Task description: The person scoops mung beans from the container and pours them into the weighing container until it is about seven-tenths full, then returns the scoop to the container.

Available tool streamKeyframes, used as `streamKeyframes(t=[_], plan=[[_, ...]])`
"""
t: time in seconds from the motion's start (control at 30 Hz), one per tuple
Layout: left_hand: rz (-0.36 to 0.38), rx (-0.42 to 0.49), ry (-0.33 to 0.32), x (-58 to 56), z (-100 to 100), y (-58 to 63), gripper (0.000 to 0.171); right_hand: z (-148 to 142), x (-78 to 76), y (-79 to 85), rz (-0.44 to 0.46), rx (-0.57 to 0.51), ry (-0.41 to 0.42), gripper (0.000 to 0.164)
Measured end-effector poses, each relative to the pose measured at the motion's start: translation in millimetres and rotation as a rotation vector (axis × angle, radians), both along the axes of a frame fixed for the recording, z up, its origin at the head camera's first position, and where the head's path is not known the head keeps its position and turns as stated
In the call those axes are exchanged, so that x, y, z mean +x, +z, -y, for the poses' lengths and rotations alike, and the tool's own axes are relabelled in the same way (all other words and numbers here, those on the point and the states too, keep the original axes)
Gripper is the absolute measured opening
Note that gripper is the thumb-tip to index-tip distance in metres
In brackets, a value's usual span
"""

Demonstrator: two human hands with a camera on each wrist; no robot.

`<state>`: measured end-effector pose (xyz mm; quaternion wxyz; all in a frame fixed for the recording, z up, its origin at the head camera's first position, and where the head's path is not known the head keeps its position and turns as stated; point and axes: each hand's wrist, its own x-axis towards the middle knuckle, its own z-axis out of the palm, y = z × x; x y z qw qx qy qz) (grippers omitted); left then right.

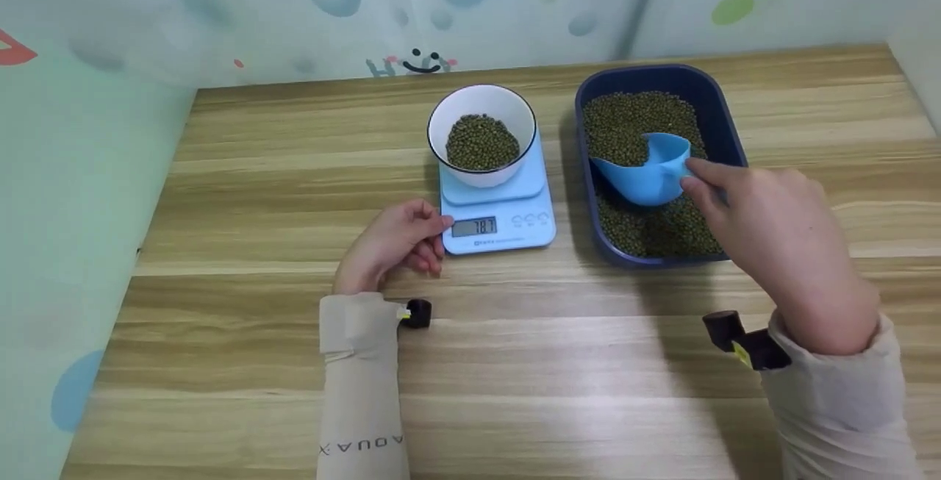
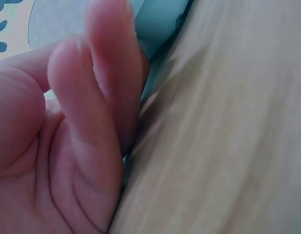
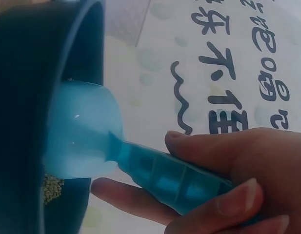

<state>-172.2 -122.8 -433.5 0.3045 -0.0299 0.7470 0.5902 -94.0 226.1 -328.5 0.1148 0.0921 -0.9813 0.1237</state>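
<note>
My right hand [image 1: 790,237] grips the handle of a light blue plastic scoop [image 1: 650,184]. Its bowl dips into a dark blue bin [image 1: 717,116] of small green beans [image 1: 639,116], probably mung beans. The right wrist view shows fingers and thumb round the ribbed scoop handle [image 3: 174,178]. To the left, a light blue kitchen scale [image 1: 507,237] carries a white, dark-rimmed bowl [image 1: 485,176] with a heap of beans [image 1: 481,143]. Its display [image 1: 474,227] seems to read 78.7. My left hand [image 1: 393,241] holds the scale's left edge, thumb at the display, other fingers bent beside it.
Everything stands on a wood-grain table [image 1: 257,245]. A pale wall covering [image 1: 514,17] with bubble prints runs along the back edge, and another pale panel [image 1: 73,171] borders the left. Small dark devices are strapped at both sleeve cuffs.
</note>
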Motion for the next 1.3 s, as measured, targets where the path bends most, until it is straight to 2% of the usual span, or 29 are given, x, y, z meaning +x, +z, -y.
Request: streamKeyframes(t=[0.3,0.7,0.9,0.97,1.07,1.13,1.2,1.3], plan=[[0.02,0.027,0.009,0.8,1,-0.7,0.03,0,-4.4,-5.5,0.012,-0.024,0.021,0.032],[0.042,0.033,0.032,5.3,4,1.1,0.033,6,-13.4,-18.2,0.093,-0.046,-0.002,0.038],[0.041,0.031,0.023,4.4,3,1.3,0.03,7,-16.2,-23.1,0.073,-0.044,0.0,0.037],[0.04,0.029,0.015,6.4,2,7.0,0.028,8,-16.1,-24.8,0.063,-0.046,0.0,0.037],[0.041,0.026,0.015,5.9,1,6.9,0.028,9,-14.3,-28.4,0.027,-0.044,-0.006,0.037],[0.035,0.032,0.012,5.5,0,6.4,0.029,9,-12.6,-31.4,0.0,-0.042,-0.013,0.037],[0.031,0.044,0.013,2.5,1,0.3,0.031,8,-11.2,-34.4,-0.023,-0.043,-0.019,0.036],[0.021,0.056,0.006,2.0,0,0.0,0.03,8,-10.5,-38.6,-0.043,-0.049,-0.024,0.037]])
